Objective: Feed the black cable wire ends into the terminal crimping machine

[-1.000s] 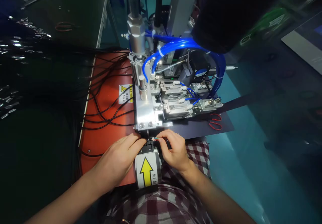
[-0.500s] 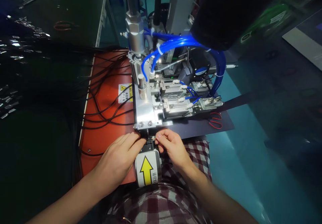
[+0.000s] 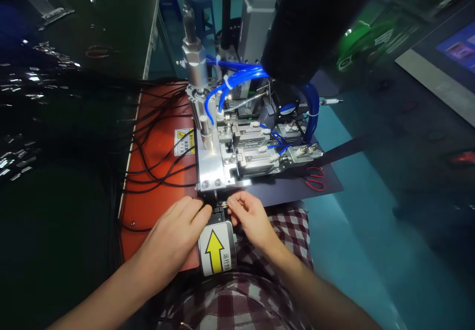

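Note:
My left hand [image 3: 181,225] rests over the orange surface [image 3: 172,241], its fingers curled closed at the front edge of the metal machine [image 3: 213,164]. What lies under those fingertips is hidden. Close by on the right, my right hand [image 3: 251,218] pinches some thin coloured wire ends [image 3: 224,204] between thumb and forefinger. They point left toward the black slot block [image 3: 218,216] below the machine's front plate. A small gap separates the two hands. Nearer my body sits a guide cover with a yellow arrow [image 3: 214,251].
Several black cables [image 3: 156,176] run across the orange surface at the left. Blue air tubes [image 3: 247,75] arch over the machine's cylinders. Red-handled scissors [image 3: 315,179] lie on the dark plate at the right. A bin of shiny parts [image 3: 22,157] is at far left.
The view has turned slightly, so the machine appears a little further left. Both hands stay almost in place at the slot, still closed, with the wire ends in my right fingers.

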`<state>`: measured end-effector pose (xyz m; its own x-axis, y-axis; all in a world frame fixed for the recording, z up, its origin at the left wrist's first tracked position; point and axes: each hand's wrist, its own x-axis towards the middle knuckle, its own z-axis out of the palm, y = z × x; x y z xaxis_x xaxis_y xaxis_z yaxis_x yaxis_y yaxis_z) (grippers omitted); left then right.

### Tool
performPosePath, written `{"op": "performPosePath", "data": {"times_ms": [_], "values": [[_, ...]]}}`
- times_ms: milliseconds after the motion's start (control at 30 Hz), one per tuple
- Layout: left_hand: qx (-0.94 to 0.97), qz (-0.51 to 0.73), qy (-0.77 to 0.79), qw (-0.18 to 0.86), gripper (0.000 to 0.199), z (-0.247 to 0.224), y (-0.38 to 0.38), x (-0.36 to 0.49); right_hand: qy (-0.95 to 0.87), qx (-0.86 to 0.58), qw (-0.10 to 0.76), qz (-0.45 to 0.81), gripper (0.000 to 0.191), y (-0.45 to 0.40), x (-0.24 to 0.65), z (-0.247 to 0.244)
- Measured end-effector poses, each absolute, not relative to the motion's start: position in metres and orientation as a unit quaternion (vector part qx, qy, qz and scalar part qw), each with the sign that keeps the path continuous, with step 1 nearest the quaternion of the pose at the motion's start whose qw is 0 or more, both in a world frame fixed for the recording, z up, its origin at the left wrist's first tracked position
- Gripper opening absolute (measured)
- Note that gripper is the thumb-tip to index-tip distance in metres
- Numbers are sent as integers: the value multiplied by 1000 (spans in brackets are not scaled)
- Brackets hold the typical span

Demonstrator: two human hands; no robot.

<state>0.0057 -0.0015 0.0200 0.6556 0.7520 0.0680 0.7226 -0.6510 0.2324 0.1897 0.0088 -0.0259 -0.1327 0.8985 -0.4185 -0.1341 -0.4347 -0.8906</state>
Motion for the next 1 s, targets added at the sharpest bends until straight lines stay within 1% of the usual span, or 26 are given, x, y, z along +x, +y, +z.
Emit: {"op": "performPosePath", "data": {"times_ms": [100,200,400,500,600,767,900,967,1000], "values": [[898,97,413,113,25,21,2,3,-362,-530,396,657,28,9,189,-25],[881,95,441,140,27,24,0,6,-341,-518,392,679,30,9,188,-25],[872,84,445,186,38,25,-5,22,-348,-500,391,690,31,10,189,-27],[861,99,451,213,32,23,-5,27,-355,-496,398,685,31,10,190,-28],[843,105,473,233,31,21,-4,30,-355,-491,405,685,31,9,190,-30],[817,145,511,226,30,19,-5,35,-353,-488,422,677,30,9,188,-34],[794,192,537,211,31,15,-21,27,-358,-483,430,673,29,8,186,-35],[766,217,577,185,32,12,-37,16,-358,-482,432,673,30,8,186,-35],[758,207,595,168,34,10,-45,9,-357,-482,432,673,31,8,186,-35]]}}
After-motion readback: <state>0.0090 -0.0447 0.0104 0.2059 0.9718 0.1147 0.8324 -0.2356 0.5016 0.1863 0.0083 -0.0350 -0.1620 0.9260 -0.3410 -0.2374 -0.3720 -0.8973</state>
